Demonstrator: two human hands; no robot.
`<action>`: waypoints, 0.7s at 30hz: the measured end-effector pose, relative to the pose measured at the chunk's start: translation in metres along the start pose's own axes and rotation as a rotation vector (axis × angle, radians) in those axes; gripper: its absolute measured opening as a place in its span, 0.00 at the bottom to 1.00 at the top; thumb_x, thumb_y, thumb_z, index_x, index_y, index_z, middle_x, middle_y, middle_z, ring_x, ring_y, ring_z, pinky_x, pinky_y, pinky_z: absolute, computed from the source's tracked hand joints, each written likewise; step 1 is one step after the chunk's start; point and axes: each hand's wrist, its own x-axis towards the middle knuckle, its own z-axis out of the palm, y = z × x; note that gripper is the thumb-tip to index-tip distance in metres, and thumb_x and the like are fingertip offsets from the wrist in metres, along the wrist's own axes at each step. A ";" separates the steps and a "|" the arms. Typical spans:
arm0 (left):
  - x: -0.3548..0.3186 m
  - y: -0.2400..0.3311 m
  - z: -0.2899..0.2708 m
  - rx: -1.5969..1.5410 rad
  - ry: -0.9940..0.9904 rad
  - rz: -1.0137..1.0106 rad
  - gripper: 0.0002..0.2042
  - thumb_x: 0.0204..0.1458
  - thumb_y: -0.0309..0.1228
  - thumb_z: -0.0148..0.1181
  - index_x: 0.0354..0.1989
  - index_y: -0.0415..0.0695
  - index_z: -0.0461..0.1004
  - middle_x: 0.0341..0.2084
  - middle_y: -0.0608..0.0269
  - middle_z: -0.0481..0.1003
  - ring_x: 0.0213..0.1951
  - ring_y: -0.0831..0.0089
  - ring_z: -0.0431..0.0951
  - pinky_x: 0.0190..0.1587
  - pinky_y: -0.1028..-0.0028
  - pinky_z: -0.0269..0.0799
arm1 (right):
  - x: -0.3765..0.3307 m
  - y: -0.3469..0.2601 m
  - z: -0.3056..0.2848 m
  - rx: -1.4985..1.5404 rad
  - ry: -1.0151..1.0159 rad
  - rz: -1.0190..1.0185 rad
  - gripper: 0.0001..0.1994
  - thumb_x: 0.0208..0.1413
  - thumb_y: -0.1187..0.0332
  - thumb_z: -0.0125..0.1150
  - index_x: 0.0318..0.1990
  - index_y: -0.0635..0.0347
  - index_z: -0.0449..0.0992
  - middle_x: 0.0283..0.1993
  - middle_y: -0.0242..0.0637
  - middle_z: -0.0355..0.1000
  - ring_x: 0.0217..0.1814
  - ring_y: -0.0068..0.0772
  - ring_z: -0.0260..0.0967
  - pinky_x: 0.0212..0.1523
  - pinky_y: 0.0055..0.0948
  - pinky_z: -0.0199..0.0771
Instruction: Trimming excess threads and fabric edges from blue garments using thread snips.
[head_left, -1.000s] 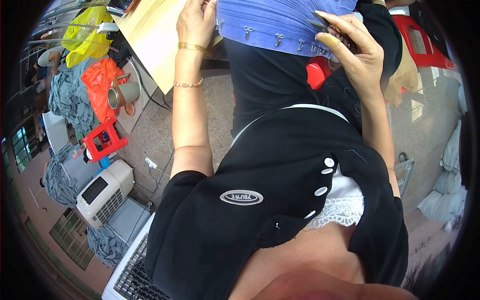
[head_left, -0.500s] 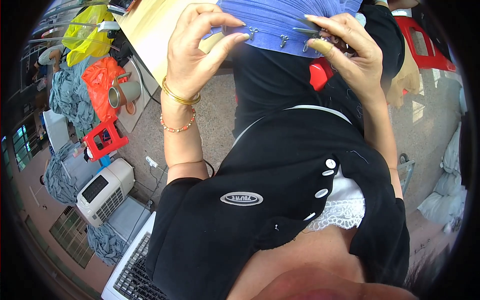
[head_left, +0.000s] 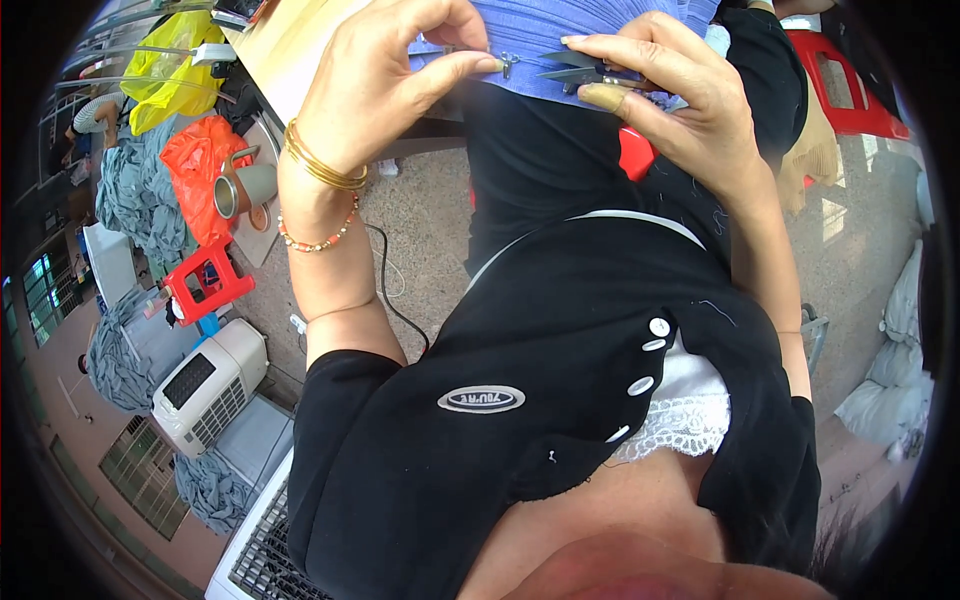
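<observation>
Blue pleated fabric (head_left: 560, 22) lies top centre. Right hand (head_left: 690, 95) grips dark snips (head_left: 574, 75); left hand (head_left: 375, 85) at metal hook (head_left: 509, 66), pinch unclear.

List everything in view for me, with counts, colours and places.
Pleated cloth: one, blue, top centre
Hook: one clear, silver, at the cloth's lower edge
Scissors: one pair, dark, top centre, blades apart
Table: one, pale wood, upper left
Yellow bag: one, yellow, upper left
Red bag: one, orange-red, left
Mug: one, grey, by the red bag
Stools: two clear, red, left and upper right
Cloth heaps: at least three, grey-blue, left
Air cooler: one, white, lower left
Sacks: several, white, right edge
Bangles: at least two, gold, left wrist
Bracelet: one, orange and pale beads, left wrist
Shirt: one, black, centre
Left hand: one, bare, at the hook
Right hand: one, bare, holding the scissors
</observation>
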 end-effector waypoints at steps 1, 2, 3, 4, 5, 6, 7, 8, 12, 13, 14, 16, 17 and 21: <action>0.014 0.019 0.002 0.004 0.000 -0.006 0.03 0.53 0.23 0.64 0.33 0.39 0.77 0.27 0.58 0.75 0.31 0.70 0.76 0.37 0.73 0.71 | 0.003 -0.002 -0.001 -0.013 -0.014 0.003 0.19 0.49 0.77 0.73 0.51 0.60 0.82 0.35 0.31 0.72 0.34 0.20 0.67 0.34 0.18 0.67; 0.027 0.046 -0.001 0.286 -0.132 -0.378 0.03 0.51 0.22 0.65 0.32 0.39 0.77 0.27 0.60 0.75 0.32 0.71 0.76 0.37 0.73 0.70 | 0.006 -0.010 -0.004 -0.006 -0.014 0.001 0.19 0.49 0.77 0.73 0.51 0.60 0.82 0.35 0.31 0.72 0.34 0.20 0.67 0.34 0.18 0.67; 0.036 0.063 -0.001 0.558 -0.263 -0.743 0.04 0.48 0.20 0.67 0.31 0.39 0.78 0.28 0.62 0.75 0.33 0.71 0.76 0.38 0.74 0.70 | 0.014 -0.026 -0.009 0.029 -0.018 0.105 0.18 0.48 0.76 0.74 0.50 0.61 0.82 0.33 0.33 0.72 0.32 0.23 0.68 0.31 0.21 0.67; 0.038 0.064 -0.001 0.554 -0.264 -0.740 0.04 0.48 0.20 0.67 0.31 0.39 0.78 0.28 0.62 0.75 0.33 0.71 0.76 0.38 0.74 0.70 | 0.019 -0.035 -0.012 0.063 -0.016 0.210 0.18 0.47 0.76 0.74 0.48 0.62 0.82 0.31 0.35 0.72 0.29 0.26 0.69 0.29 0.23 0.68; 0.039 0.065 0.000 0.542 -0.276 -0.716 0.03 0.51 0.21 0.65 0.32 0.38 0.76 0.27 0.60 0.75 0.32 0.69 0.75 0.37 0.73 0.70 | 0.019 -0.035 -0.012 0.060 -0.015 0.214 0.18 0.47 0.76 0.74 0.48 0.62 0.82 0.31 0.35 0.72 0.29 0.26 0.69 0.29 0.23 0.68; 0.040 0.067 0.000 0.537 -0.285 -0.697 0.03 0.54 0.22 0.63 0.33 0.38 0.75 0.27 0.57 0.74 0.31 0.67 0.75 0.36 0.71 0.70 | 0.020 -0.034 -0.011 -0.010 -0.024 0.180 0.18 0.47 0.75 0.74 0.48 0.61 0.82 0.31 0.37 0.72 0.29 0.30 0.71 0.29 0.25 0.69; 0.035 0.063 -0.003 0.538 -0.285 -0.699 0.03 0.54 0.22 0.63 0.33 0.38 0.75 0.27 0.57 0.74 0.31 0.67 0.75 0.36 0.71 0.70 | 0.021 -0.034 -0.011 -0.079 -0.033 0.145 0.18 0.47 0.74 0.74 0.47 0.61 0.82 0.32 0.39 0.73 0.29 0.33 0.72 0.28 0.27 0.71; 0.025 0.056 -0.007 0.608 -0.311 -0.559 0.05 0.52 0.23 0.67 0.34 0.39 0.77 0.30 0.61 0.76 0.33 0.71 0.75 0.37 0.74 0.70 | 0.023 -0.036 -0.011 -0.076 -0.033 0.144 0.18 0.47 0.74 0.74 0.47 0.61 0.82 0.32 0.39 0.73 0.29 0.33 0.72 0.28 0.27 0.71; 0.012 0.056 -0.004 0.706 -0.286 -0.422 0.07 0.51 0.22 0.69 0.36 0.39 0.78 0.33 0.64 0.78 0.33 0.77 0.74 0.36 0.78 0.70 | 0.028 -0.042 -0.012 -0.161 -0.028 0.114 0.18 0.46 0.72 0.74 0.47 0.60 0.82 0.32 0.38 0.72 0.28 0.34 0.72 0.27 0.28 0.71; 0.010 0.059 -0.002 0.706 -0.285 -0.425 0.07 0.51 0.22 0.69 0.36 0.39 0.78 0.33 0.64 0.78 0.33 0.77 0.74 0.36 0.78 0.70 | 0.029 -0.043 -0.013 -0.202 -0.040 0.095 0.18 0.46 0.71 0.74 0.47 0.60 0.82 0.32 0.38 0.72 0.28 0.34 0.72 0.27 0.28 0.72; 0.007 0.061 0.000 0.710 -0.246 -0.457 0.06 0.51 0.21 0.69 0.36 0.38 0.78 0.33 0.64 0.78 0.31 0.78 0.74 0.34 0.80 0.70 | 0.030 -0.045 -0.013 -0.199 -0.041 0.094 0.18 0.46 0.71 0.74 0.47 0.60 0.82 0.32 0.38 0.72 0.28 0.34 0.72 0.27 0.28 0.72; 0.003 0.060 0.004 0.701 -0.210 -0.480 0.06 0.51 0.21 0.69 0.36 0.38 0.78 0.33 0.64 0.79 0.30 0.79 0.73 0.32 0.81 0.69 | 0.031 -0.046 -0.012 -0.264 -0.043 0.088 0.18 0.45 0.71 0.74 0.47 0.59 0.82 0.32 0.37 0.72 0.29 0.35 0.72 0.28 0.29 0.72; 0.002 0.060 0.006 0.695 -0.189 -0.490 0.06 0.52 0.20 0.68 0.36 0.38 0.78 0.33 0.64 0.79 0.29 0.80 0.73 0.31 0.81 0.69 | 0.032 -0.046 -0.012 -0.268 -0.043 0.092 0.18 0.45 0.71 0.74 0.47 0.59 0.82 0.32 0.37 0.72 0.29 0.35 0.72 0.28 0.29 0.72; -0.005 0.063 0.007 0.682 -0.123 -0.479 0.05 0.53 0.20 0.67 0.36 0.37 0.78 0.32 0.64 0.79 0.28 0.82 0.74 0.31 0.83 0.70 | 0.037 -0.049 -0.009 -0.336 -0.035 0.047 0.17 0.45 0.69 0.73 0.45 0.58 0.82 0.33 0.36 0.72 0.31 0.35 0.73 0.30 0.30 0.73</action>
